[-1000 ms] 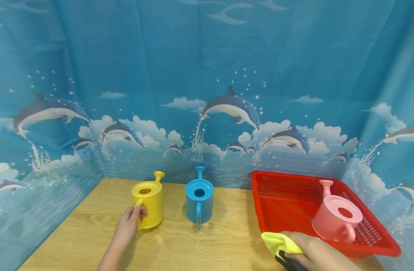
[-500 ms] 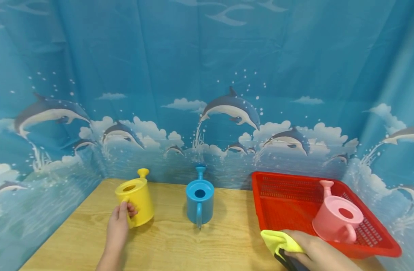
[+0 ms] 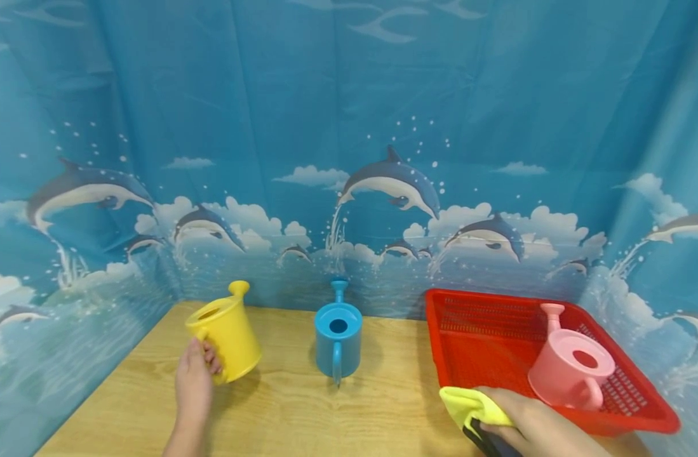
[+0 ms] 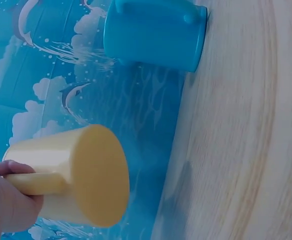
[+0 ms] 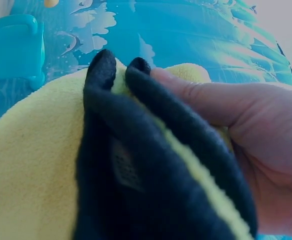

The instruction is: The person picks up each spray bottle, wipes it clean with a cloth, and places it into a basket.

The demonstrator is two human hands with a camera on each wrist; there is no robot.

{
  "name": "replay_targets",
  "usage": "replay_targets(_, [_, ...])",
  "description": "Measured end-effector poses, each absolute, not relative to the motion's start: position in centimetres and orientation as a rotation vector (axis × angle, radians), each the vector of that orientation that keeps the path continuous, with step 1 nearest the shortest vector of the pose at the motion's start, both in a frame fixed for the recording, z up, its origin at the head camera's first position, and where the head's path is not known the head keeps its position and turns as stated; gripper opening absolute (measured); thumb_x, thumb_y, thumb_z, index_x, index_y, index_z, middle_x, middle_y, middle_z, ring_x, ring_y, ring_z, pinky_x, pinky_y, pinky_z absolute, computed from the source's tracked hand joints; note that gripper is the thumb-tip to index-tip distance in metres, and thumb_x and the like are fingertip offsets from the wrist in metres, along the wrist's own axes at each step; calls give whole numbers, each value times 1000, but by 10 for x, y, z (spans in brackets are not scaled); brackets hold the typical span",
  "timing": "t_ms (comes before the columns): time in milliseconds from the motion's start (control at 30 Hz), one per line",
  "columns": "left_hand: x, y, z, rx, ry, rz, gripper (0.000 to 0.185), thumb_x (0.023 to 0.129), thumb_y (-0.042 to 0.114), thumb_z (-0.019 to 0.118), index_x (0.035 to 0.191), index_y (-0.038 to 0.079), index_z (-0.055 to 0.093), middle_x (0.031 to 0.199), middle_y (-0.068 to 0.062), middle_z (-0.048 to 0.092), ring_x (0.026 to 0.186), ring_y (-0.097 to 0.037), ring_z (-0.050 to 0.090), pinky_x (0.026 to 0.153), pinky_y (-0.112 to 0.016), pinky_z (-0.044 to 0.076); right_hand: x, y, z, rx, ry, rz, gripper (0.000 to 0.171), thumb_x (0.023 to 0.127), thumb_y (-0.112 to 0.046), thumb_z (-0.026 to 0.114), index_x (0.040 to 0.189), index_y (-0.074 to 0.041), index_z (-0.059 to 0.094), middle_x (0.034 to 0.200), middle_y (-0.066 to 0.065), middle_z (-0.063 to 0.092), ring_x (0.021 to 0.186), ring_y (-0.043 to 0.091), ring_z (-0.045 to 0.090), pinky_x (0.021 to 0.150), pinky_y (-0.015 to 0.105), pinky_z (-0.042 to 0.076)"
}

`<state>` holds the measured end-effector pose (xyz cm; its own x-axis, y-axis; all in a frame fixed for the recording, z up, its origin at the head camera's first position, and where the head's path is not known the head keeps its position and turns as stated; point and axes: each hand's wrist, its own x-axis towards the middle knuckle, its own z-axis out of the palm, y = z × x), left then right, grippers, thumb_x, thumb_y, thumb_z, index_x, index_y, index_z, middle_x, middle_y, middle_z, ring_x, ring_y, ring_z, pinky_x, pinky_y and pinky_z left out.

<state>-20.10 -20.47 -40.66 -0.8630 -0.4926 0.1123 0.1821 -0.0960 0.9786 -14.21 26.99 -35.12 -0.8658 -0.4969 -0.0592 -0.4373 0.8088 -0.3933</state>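
A yellow watering can (image 3: 228,339) tilts in the air at the left, gripped at its handle by my left hand (image 3: 194,381). In the left wrist view that can (image 4: 98,175) shows its flat bottom, apart from the table, and the fingers (image 4: 16,167) wrap the handle. My right hand (image 3: 526,419) holds a folded cloth (image 3: 471,406), yellow on one side and black on the other, by the front left of the red basket. The right wrist view has the thumb pressing the bunched cloth (image 5: 41,145). Upright on the table stands a blue watering can (image 3: 338,343).
A red plastic basket (image 3: 480,362) sits at the right, with a pink watering can (image 3: 571,371) inside. The wooden table (image 3: 303,419) meets a blue dolphin-print curtain (image 3: 303,127) at the back and on both sides.
The yellow watering can has been lifted off the table, moved left and tilted by my left hand. My right hand and the cloth have barely moved.
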Motion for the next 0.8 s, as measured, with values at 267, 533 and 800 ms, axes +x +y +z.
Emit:
replay_targets(267, [-197, -202, -404, 358, -1605, -2100, 38, 106, 37, 22, 88, 8, 39, 60, 6, 34, 50, -7, 33, 50, -20, 33, -141, 273, -352, -789, 2868, -560, 44, 86, -38, 69, 121, -13, 59, 98, -14, 58, 80, -3, 49, 70, 21, 52])
replay_targets(533, [-192, -197, -400, 219, -1423, -2248, 37, 106, 36, 26, 83, 10, 40, 59, 6, 29, 51, -14, 19, 52, -29, 18, -140, 273, -349, -728, 2904, -543, 47, 87, -38, 68, 124, -11, 59, 103, -11, 61, 83, -2, 52, 71, 24, 53])
replay_targets(800, [-181, -185, -389, -307, -1324, -2365, 36, 105, 35, 28, 82, 13, 43, 61, 1, 22, 51, -17, 13, 54, -34, 9, -135, 271, -344, -573, 3085, -542, 49, 85, -39, 69, 124, -10, 59, 101, -10, 61, 82, 0, 52, 70, 25, 53])
